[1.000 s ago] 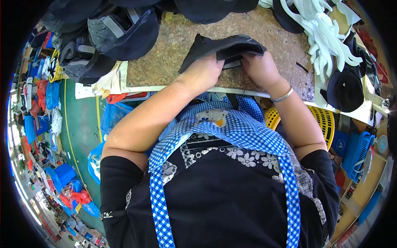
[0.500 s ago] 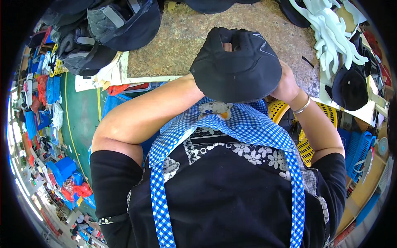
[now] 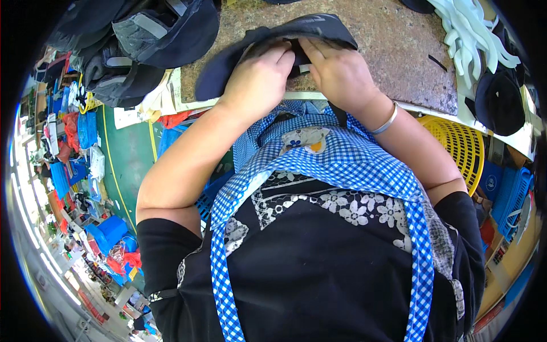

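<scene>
A black shoe upper [image 3: 215, 75] with a wide rounded toe is tilted at the near edge of the table, its hollow underside turned toward me. My left hand [image 3: 259, 77] grips it, fingers bent in under its edge. My right hand [image 3: 342, 74] holds it from the other side, fingertips tucked inside. The hands are close together, with a small pale tab [image 3: 304, 68] showing between them. The fingertips are partly hidden inside the upper.
Grey-lined black uppers [image 3: 165, 34] are piled at the left of the speckled tabletop [image 3: 393, 62]. Pale wavy strips [image 3: 464, 40] and another black upper [image 3: 499, 102] lie at the right. A yellow basket [image 3: 458, 148] stands below the table's right side.
The upper has turned and tipped, so its underside now faces me. Both hands have moved inward and forward, their fingers now tucked into it. My view has shifted slightly.
</scene>
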A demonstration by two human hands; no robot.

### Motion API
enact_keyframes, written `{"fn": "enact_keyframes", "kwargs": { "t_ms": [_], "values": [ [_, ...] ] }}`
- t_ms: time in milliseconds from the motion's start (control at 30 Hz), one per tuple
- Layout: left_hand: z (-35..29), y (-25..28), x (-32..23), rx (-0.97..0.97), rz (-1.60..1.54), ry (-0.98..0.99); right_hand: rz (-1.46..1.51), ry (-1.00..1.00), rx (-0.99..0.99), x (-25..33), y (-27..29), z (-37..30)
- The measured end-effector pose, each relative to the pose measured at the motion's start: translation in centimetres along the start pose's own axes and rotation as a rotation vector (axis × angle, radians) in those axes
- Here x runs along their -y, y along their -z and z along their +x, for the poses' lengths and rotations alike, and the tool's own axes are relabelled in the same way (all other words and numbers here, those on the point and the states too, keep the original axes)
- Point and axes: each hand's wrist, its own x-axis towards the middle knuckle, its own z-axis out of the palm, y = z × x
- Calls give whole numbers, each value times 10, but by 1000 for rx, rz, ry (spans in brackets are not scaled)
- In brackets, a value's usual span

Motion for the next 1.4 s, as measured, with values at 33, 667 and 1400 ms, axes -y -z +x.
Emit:
{"fn": "enact_keyframes", "kwargs": {
  "t_ms": [33, 667, 1400],
  "values": [
    [-6, 2, 0, 14, 45, -58, -2, -7, -1, 0, 1, -2],
    [-32, -4, 2, -222, 242, 97, 215, 126, 73, 21, -8, -7],
    [-41, -11, 59, -396, -735, 781, -20, 143, 219, 43, -36, 24]
  ]
}}
